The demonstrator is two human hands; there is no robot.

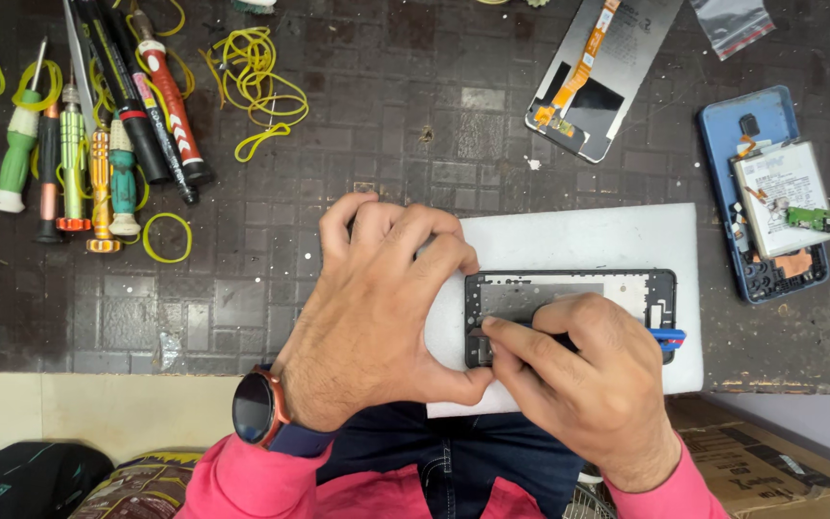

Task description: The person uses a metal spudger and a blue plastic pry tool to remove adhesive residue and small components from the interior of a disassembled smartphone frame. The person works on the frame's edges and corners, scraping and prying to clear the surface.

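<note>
A black phone frame (569,293) lies on a white pad (588,240) at the table's near edge. My left hand (386,308) curls over the frame's left end, fingers on its top edge and thumb below. My right hand (578,380) presses a blue-handled tool (668,338) against the frame's lower left part; the tool's tip is hidden under my fingers. A dark watch sits on my left wrist.
Several screwdrivers (79,163) and pens (146,106) lie at the back left among yellow rubber bands (256,82). A detached screen panel with an orange ribbon (598,77) rests at the back. An opened blue phone (770,192) sits at the right. A cardboard box (770,461) stands below.
</note>
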